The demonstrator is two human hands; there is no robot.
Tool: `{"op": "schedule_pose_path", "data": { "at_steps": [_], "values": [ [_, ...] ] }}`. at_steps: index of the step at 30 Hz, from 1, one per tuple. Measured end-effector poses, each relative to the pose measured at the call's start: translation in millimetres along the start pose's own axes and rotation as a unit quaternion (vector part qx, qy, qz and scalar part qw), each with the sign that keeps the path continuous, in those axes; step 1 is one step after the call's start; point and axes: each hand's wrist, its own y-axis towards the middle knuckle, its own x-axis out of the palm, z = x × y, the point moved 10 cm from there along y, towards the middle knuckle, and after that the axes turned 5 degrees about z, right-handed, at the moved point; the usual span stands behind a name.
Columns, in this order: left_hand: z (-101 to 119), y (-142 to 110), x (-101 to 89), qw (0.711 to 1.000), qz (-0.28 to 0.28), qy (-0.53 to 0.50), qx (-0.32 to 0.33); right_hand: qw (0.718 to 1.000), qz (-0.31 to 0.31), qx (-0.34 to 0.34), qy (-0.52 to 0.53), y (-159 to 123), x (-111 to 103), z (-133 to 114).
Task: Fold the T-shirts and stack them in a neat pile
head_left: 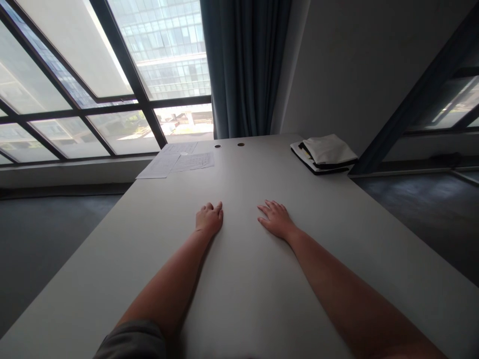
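**Head-camera view of 2 bare hands on a table.**

Left hand (209, 219): the fingers curl loosely together, clamped on nothing, with the hand resting on the white table (243, 309) near its midline. Right hand (275, 219): the fingers lie flatter and slightly apart on the same tabletop. The 2 hands are near each other but not touching, with a strip of bare tabletop between them. Both forearms extend back from the near edge of the table, and a dark grey sleeve (130, 341) shows at the near edge, on the left arm.

Toward the far end of the table, loose printed paper sheets (175, 162) overlap at the far left corner, with 1 sheet overhanging the left edge. A folded white-and-black fabric pouch (324, 154) lies at the far right corner. 2 round grommet holes (229, 145) sit side by side near the far edge, between the sheets and the pouch.

Beyond the far edge hangs a blue-grey curtain (243, 65), with a grey wall (355, 65) to its right. A large dark-framed window (71, 124) runs along the far left side of the table, and an office building shows through its glass. Grey carpet (48, 249) lies below the table on the left side.
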Motion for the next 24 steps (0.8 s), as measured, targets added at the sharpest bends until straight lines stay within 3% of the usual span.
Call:
{"op": "schedule_pose_path", "data": {
  "at_steps": [11,24],
  "values": [
    [-2.7,0.2,1.1,0.999,-0.007,0.024,-0.038,1.000,-0.005,0.002,0.000,-2.2,-5.2,-3.8],
    [-2.7,0.3,-3.0,1.000,-0.011,0.004,-0.013,1.000,0.000,0.000,0.002,-0.5,-1.4,-0.8]
  ]
}}
